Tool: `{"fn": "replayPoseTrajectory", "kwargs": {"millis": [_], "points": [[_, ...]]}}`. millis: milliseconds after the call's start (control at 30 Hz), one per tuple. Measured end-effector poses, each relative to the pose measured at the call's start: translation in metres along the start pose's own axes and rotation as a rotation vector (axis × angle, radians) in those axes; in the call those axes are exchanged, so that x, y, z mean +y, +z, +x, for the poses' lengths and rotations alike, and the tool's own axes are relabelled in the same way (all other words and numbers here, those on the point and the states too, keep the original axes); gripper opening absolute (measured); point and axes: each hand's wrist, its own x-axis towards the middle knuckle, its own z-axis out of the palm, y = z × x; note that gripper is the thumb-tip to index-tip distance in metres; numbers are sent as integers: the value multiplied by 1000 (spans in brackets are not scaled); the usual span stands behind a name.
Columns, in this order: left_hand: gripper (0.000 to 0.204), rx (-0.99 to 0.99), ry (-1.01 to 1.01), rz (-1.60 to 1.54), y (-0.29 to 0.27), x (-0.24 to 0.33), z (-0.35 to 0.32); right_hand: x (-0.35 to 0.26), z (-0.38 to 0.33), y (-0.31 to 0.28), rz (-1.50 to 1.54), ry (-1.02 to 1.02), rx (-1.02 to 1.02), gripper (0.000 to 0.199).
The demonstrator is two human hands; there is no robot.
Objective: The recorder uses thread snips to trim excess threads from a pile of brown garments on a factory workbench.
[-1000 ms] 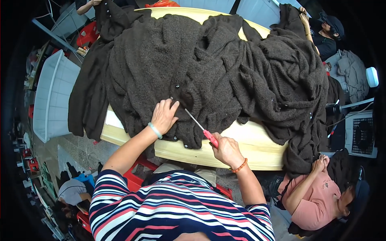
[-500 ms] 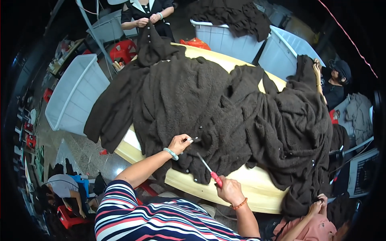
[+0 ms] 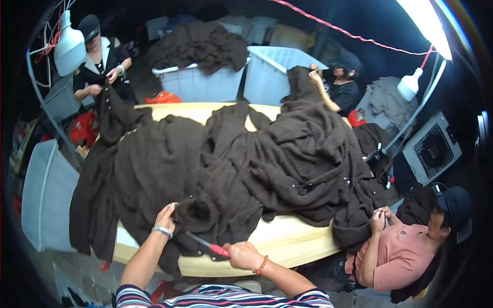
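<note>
Left hand [image 3: 165, 214]: palm down on the dark brown knitted garment [image 3: 205, 205] at the near edge of the bench [image 3: 287, 236]; fingers bent and pinching a fold of the knit, a pale band at the wrist; grip narrow, closed on cloth.

Right hand [image 3: 244, 255]: closed in a fist around the red handle of a screwdriver-like tool [image 3: 208, 245]; metal shaft slanting up and left toward the garment, its tip touching or just beside the knit, though the dark cloth makes contact hard to judge; beaded bracelet at the wrist.

Dark brown knitted garment: near left part of the bench, between the two hands, its hem hanging over the near edge; joined to a large heap of dark knitwear [image 3: 287, 159] covering most of the pale yellow bench top; small light buttons visible on the right side of the heap.

Surroundings: white plastic crate [image 3: 197, 82] at the far side, piled with more dark knitwear; another white bin [image 3: 43, 195] at the left; person in pink top [image 3: 400, 262] at the near right, hands on the edge of the heap; person in dark jacket [image 3: 100, 66] at the far left holding up a garment; third person [image 3: 344, 84] at the far right; hanging lamp [image 3: 69, 49] at upper left; box fan [image 3: 434, 151] at the right.
</note>
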Motion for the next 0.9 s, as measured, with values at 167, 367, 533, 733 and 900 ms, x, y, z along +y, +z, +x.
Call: {"fn": "replayPoseTrajectory", "kwargs": {"millis": [167, 367, 533, 733, 900], "points": [[20, 34, -166, -1, 18, 9, -12, 8, -6, 9, 7, 13, 67, 25], [31, -78, 193, 906, 27, 2, -37, 14, -15, 6, 59, 90, 231, 23], [53, -298, 856, 1971, 52, 13, -70, 23, -16, 0, -13, 122, 171, 21], [10, -225, 629, 1315, 35, -2, -38, 7, -32, 1, -31, -74, -83, 19], [5, -65, 375, 694, 36, 28, -17, 15, -24, -18, 90, 179, 198, 28]]}}
